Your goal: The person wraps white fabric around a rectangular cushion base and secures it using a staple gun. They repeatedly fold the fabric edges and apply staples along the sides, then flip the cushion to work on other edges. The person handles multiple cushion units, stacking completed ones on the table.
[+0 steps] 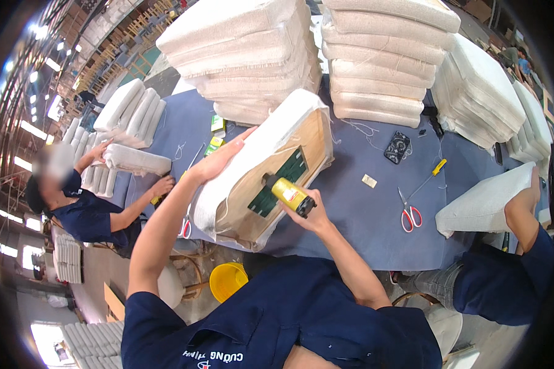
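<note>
A white-covered seat cushion point(261, 144) stands tilted on the blue-covered table point(351, 227) in front of me, its wooden underside turned toward me. A dark green webbed panel point(292, 167) fills the opening in that wood. My left hand point(223, 161) lies along the cushion's upper left side with its fingers extended, holding it up. My right hand point(316, 215) is closed round a yellow and black staple gun point(288, 194), which is over the green panel. Whether its nose touches the panel I cannot tell. White cover fabric hangs loose along the cushion's edges.
Tall cushion stacks point(381, 61) stand along the table's far side. To the right lie red-handled scissors point(410, 212), a yellow-handled screwdriver point(438, 167) and a patterned phone point(397, 147). Co-workers handle cushions at left point(108, 212) and right point(505, 277). A yellow bucket point(228, 283) stands below.
</note>
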A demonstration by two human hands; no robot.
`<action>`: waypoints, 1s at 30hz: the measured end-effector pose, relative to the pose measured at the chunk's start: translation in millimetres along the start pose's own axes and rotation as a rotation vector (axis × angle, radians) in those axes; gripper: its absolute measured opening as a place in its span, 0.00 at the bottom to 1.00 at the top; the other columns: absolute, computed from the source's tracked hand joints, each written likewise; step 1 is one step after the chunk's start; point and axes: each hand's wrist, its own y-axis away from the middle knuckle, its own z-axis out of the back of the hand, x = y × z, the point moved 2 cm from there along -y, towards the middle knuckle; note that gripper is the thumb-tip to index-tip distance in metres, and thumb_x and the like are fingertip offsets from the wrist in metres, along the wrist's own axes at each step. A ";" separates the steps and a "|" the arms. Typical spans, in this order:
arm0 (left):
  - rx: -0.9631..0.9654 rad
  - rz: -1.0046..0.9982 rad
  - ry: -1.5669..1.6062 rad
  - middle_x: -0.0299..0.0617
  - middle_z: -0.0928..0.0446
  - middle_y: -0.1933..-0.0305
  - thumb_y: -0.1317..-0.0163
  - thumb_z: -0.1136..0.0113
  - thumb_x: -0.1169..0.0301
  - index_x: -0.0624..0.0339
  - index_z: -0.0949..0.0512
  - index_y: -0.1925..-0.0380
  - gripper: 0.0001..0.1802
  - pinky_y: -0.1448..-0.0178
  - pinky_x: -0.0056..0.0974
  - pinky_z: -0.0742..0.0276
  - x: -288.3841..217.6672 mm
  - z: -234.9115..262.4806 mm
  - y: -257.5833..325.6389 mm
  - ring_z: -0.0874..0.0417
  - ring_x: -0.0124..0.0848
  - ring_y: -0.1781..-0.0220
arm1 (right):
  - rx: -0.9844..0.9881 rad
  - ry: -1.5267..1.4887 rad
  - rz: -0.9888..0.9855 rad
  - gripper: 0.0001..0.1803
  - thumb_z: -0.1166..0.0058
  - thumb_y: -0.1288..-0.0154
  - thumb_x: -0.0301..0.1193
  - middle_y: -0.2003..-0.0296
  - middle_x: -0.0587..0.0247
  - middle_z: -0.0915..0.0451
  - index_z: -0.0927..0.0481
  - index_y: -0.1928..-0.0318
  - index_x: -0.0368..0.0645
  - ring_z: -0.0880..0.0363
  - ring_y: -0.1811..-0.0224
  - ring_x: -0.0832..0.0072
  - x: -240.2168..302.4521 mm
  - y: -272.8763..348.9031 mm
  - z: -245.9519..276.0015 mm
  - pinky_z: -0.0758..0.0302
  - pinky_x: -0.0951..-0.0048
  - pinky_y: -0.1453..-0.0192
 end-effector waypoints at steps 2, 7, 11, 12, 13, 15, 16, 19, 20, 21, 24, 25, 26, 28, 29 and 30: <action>-0.041 0.061 -0.053 0.43 0.56 0.06 0.12 0.65 0.43 0.55 0.55 0.10 0.42 0.06 0.46 0.61 1.0 3.3 3.9 0.55 0.40 0.06 | 0.024 0.001 -0.023 0.37 0.17 0.47 0.37 0.45 0.56 0.12 0.15 0.36 0.41 0.17 0.48 0.57 -8.9 2.7 -12.5 0.24 0.60 0.39; -0.094 0.026 -0.305 0.45 0.56 0.06 0.12 0.65 0.46 0.53 0.56 0.10 0.41 0.07 0.46 0.60 0.0 19.1 8.9 0.54 0.42 0.06 | -0.003 -0.037 -0.100 0.38 0.17 0.46 0.40 0.43 0.54 0.13 0.16 0.35 0.41 0.18 0.46 0.55 -8.8 0.8 -40.4 0.25 0.58 0.37; -0.153 0.005 -0.528 0.55 0.46 0.10 0.11 0.65 0.53 0.48 0.51 0.10 0.36 0.10 0.48 0.48 -4.1 12.4 12.4 0.40 0.53 0.12 | 0.016 0.003 -0.075 0.39 0.17 0.46 0.40 0.44 0.54 0.13 0.15 0.34 0.42 0.18 0.46 0.55 -14.3 -6.3 -45.2 0.24 0.58 0.36; -0.165 -0.008 -0.633 0.58 0.43 0.11 0.11 0.65 0.53 0.46 0.51 0.10 0.35 0.11 0.50 0.44 -3.7 11.6 13.8 0.35 0.57 0.14 | 0.011 0.010 -0.060 0.39 0.17 0.47 0.40 0.44 0.54 0.13 0.15 0.34 0.42 0.17 0.46 0.55 -19.8 -7.6 -46.5 0.24 0.58 0.36; -0.185 0.045 -0.711 0.61 0.39 0.16 0.12 0.64 0.54 0.42 0.49 0.10 0.34 0.14 0.52 0.39 -11.5 6.1 14.8 0.30 0.59 0.19 | 0.004 0.020 -0.044 0.39 0.17 0.47 0.40 0.44 0.54 0.13 0.15 0.34 0.42 0.17 0.46 0.55 -21.8 -9.1 -46.9 0.24 0.58 0.37; -0.218 0.148 -0.870 0.66 0.32 0.24 0.13 0.62 0.54 0.35 0.47 0.11 0.33 0.20 0.55 0.29 -33.3 -14.6 14.1 0.21 0.63 0.29 | -0.011 0.050 -0.009 0.40 0.16 0.48 0.39 0.44 0.54 0.13 0.16 0.34 0.42 0.17 0.46 0.55 -21.9 -10.7 -42.0 0.23 0.58 0.38; -0.277 0.123 -0.976 0.73 0.33 0.24 0.14 0.59 0.56 0.26 0.46 0.12 0.33 0.25 0.62 0.25 -24.5 -20.1 15.8 0.23 0.70 0.30 | -0.010 0.063 0.007 0.40 0.16 0.48 0.38 0.43 0.54 0.13 0.16 0.34 0.42 0.17 0.46 0.55 -15.8 -9.4 -41.1 0.23 0.58 0.38; -0.371 0.204 -1.188 0.71 0.31 0.26 0.17 0.50 0.62 0.28 0.45 0.12 0.37 0.30 0.61 0.21 -25.3 -38.3 11.6 0.20 0.69 0.33 | -0.153 0.044 0.098 0.42 0.15 0.49 0.37 0.43 0.54 0.13 0.17 0.33 0.44 0.18 0.47 0.55 -5.9 -11.4 -30.9 0.22 0.59 0.40; -0.419 0.152 -1.202 0.70 0.29 0.29 0.20 0.44 0.65 0.29 0.44 0.13 0.40 0.33 0.61 0.18 -20.3 -37.4 12.4 0.19 0.69 0.36 | -0.149 0.040 0.071 0.42 0.15 0.50 0.36 0.42 0.54 0.13 0.17 0.32 0.47 0.17 0.46 0.56 7.7 -18.0 -17.7 0.21 0.59 0.40; -0.427 0.125 -1.215 0.69 0.29 0.29 0.20 0.44 0.65 0.29 0.43 0.13 0.40 0.34 0.61 0.18 -12.5 -39.7 17.2 0.18 0.68 0.37 | -0.103 0.003 0.044 0.37 0.17 0.46 0.34 0.47 0.55 0.12 0.16 0.35 0.44 0.15 0.50 0.59 -0.7 -23.1 -17.2 0.20 0.61 0.44; -0.481 0.051 -1.274 0.68 0.29 0.30 0.22 0.41 0.64 0.28 0.43 0.13 0.41 0.37 0.61 0.16 -7.1 -37.2 17.7 0.17 0.66 0.39 | -0.151 -0.030 0.076 0.22 0.23 0.38 0.29 0.60 0.58 0.07 0.12 0.45 0.37 0.08 0.63 0.66 11.6 -51.3 8.6 0.15 0.67 0.54; -0.466 0.064 -1.261 0.68 0.29 0.30 0.22 0.41 0.64 0.27 0.42 0.13 0.41 0.37 0.61 0.15 -8.5 -39.1 15.1 0.17 0.66 0.38 | -0.123 -0.114 0.012 0.22 0.22 0.39 0.30 0.60 0.58 0.07 0.11 0.45 0.38 0.08 0.63 0.66 25.8 -58.7 23.1 0.16 0.66 0.53; -0.459 0.083 -1.253 0.68 0.29 0.29 0.22 0.40 0.64 0.27 0.42 0.13 0.41 0.38 0.60 0.15 -13.1 -40.4 14.1 0.17 0.65 0.38 | -0.089 -0.203 -0.046 0.22 0.22 0.39 0.31 0.60 0.58 0.07 0.11 0.46 0.39 0.09 0.62 0.65 34.7 -67.2 30.2 0.16 0.64 0.52; -0.449 0.122 -1.268 0.66 0.28 0.30 0.23 0.39 0.62 0.26 0.41 0.14 0.41 0.40 0.59 0.13 -18.0 -44.9 14.0 0.16 0.64 0.38 | -0.124 -0.216 0.015 0.16 0.24 0.37 0.29 0.63 0.58 0.07 0.10 0.51 0.37 0.09 0.65 0.69 43.8 -78.8 36.2 0.16 0.67 0.56; -0.442 0.128 -1.264 0.67 0.28 0.30 0.23 0.38 0.62 0.26 0.41 0.14 0.41 0.40 0.60 0.13 -20.0 -46.9 14.5 0.16 0.63 0.38 | -0.141 -0.224 0.045 0.13 0.26 0.35 0.29 0.64 0.58 0.07 0.09 0.53 0.36 0.08 0.67 0.71 49.2 -83.2 38.2 0.16 0.68 0.58; -0.470 0.105 -1.290 0.67 0.28 0.30 0.24 0.38 0.62 0.26 0.41 0.14 0.41 0.41 0.60 0.13 -19.7 -45.7 15.0 0.16 0.63 0.38 | -0.139 -0.227 0.059 0.12 0.26 0.35 0.28 0.64 0.59 0.07 0.09 0.54 0.37 0.09 0.65 0.74 45.8 -86.9 34.3 0.16 0.69 0.57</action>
